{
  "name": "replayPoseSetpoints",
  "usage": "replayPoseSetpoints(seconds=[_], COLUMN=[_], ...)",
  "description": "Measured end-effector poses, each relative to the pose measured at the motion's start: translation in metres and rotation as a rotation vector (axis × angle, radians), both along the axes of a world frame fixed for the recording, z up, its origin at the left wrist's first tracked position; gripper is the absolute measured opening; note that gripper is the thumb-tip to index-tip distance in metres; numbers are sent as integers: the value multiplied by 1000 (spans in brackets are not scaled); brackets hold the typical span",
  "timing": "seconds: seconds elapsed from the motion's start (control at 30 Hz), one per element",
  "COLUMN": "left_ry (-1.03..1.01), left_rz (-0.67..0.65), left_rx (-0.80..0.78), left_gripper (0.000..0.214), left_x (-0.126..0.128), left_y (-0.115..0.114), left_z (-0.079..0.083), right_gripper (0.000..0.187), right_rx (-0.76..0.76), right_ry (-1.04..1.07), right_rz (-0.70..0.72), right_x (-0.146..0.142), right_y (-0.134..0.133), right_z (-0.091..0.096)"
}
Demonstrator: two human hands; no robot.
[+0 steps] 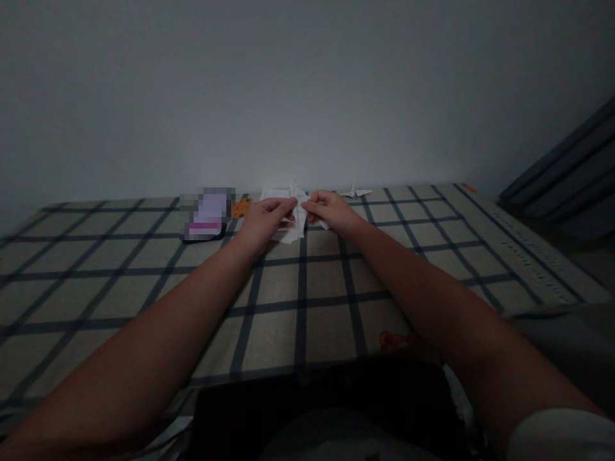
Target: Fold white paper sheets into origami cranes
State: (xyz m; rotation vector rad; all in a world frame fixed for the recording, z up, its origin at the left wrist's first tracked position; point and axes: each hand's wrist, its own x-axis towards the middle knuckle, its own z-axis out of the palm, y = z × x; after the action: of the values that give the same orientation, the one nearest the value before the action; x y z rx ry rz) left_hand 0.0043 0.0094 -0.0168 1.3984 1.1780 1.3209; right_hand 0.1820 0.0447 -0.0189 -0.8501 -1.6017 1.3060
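Near the far edge of the table, my left hand (266, 221) and my right hand (331, 208) face each other with thumbs and fingers pinched. Between them is a small folded white paper (298, 192) with a narrow point sticking up; both hands grip it, though the fingers cover part of it. Beneath and behind lie white paper sheets (273, 193), partly hidden by my left hand. Just beyond my right hand, a folded paper crane (354, 192) rests on the cloth, its wings spread.
A phone with a lit screen (209, 214), partly blurred, lies to the left. Checked cloth (327, 333) covers the table, with an orange bear print (243, 207) on it. Behind stands a plain wall (307, 96). A dark curtain (567, 173) hangs at the right.
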Motion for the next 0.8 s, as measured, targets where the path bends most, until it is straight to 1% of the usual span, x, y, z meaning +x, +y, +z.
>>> replayPoseSetpoints(seconds=[0.1,0.2,0.3,0.33,0.4,0.47,0.6,0.7,0.8], left_ry=[-35,-34,-89,-114,-182,-227,-193,-127,-97], left_rz=[-47,-36,-29,-40,-72,-102,-134,-182,-158], left_rx=[-57,-72,-79,-99,-141,-171,-204,-241,-273], left_gripper=[37,30,26,25,21,18,14,16,15], left_x=[1,0,-3,-3,-3,-2,-1,-1,-1], left_y=[0,2,5,6,8,8,6,6,5], left_z=[0,-1,-2,-3,-3,-2,-2,-1,-1], right_gripper=[23,20,13,15,27,33,21,17,17], right_rx=[0,2,24,34,57,84,155,226,304], right_ry=[10,40,84,99,110,78,-14,-87,-186], right_rz=[-17,20,45,52,73,106,157,151,123], right_x=[-1,-2,0,1,3,3,3,6,12], right_y=[0,0,-1,-1,0,1,5,8,10], right_z=[0,0,0,0,0,0,-3,-4,-3])
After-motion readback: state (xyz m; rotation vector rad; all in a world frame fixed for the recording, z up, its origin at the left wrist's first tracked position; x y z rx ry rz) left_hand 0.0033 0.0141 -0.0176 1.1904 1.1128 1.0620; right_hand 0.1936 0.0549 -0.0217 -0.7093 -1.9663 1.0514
